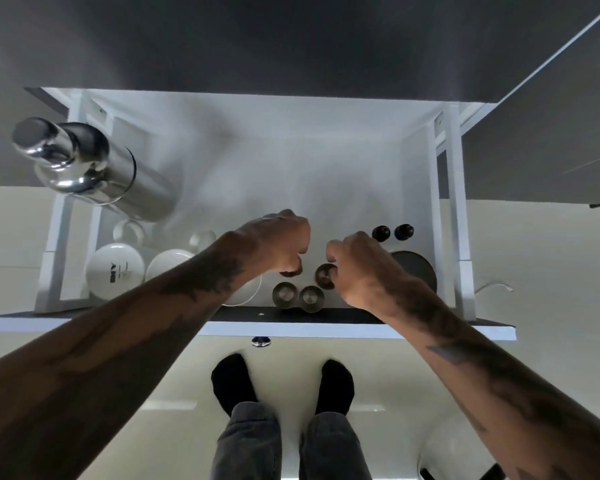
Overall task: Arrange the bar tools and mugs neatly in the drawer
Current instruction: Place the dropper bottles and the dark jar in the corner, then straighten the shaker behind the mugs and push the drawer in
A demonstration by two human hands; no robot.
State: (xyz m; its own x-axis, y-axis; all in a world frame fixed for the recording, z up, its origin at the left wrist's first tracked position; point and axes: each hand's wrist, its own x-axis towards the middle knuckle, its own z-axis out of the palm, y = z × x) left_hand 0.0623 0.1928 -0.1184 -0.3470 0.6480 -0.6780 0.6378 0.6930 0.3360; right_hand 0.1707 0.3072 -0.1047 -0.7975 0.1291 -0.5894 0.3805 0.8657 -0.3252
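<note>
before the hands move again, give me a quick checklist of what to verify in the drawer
1. Drawer pulled fully open: ok.
2. Right hand closed on the small metal cup: ok, fingers touch it.
3. Left hand grip: cannot tell, its fingertips hide what is under them.
4. Two metal cups upright at the front edge: ok.
5. White mugs grouped at the left: ok.
6. Shaker standing steady: cannot tell, it appears tilted.

The open white drawer [451, 202] held one tall steel cocktail shaker [90, 164], two white round mugs [115, 270], two clear glasses [129, 231], two small black knobbed stoppers [381, 233], one dark round disc [417, 271], and three small metal cups [284, 294].
</note>
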